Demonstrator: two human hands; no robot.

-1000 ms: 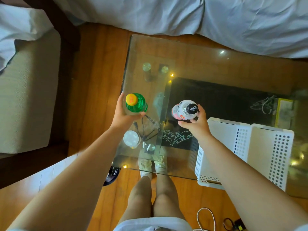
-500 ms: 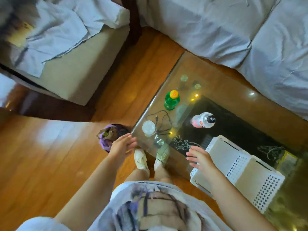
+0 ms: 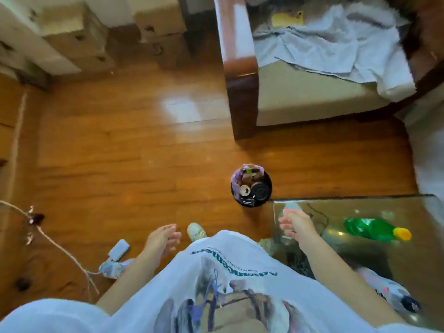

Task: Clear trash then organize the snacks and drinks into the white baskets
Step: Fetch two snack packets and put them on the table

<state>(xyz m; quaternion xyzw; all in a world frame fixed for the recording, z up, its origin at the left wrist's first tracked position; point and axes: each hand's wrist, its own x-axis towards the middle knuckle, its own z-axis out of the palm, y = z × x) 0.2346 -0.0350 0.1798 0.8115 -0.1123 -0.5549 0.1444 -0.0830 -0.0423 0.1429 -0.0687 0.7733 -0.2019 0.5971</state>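
Beside the corner of the glass bench (image 3: 408, 200), a small dark trash bin (image 3: 251, 186) is sitting on the wooden floor (image 3: 115, 150), already holding wrappers and a can. The risk, as I judge it, is the green bottle (image 3: 374, 229) with the yellow cap: it seems to be lying on the glass near the edge, and a sweeping forearm could be nudging it off. A second, pale bottle (image 3: 394, 295) is showing blurred at the lower right; whether it is resting on the glass I cannot tell. The white baskets are not in view. The right hand (image 3: 294, 224) is reaching forward over the bench corner, fingers loosely curled; something pale sits by the fingertips, but whether it is being held I cannot tell. The left hand (image 3: 162, 239) is hanging relaxed over the floor, fingers loose, holding nothing, just beside a shoe (image 3: 197, 231)
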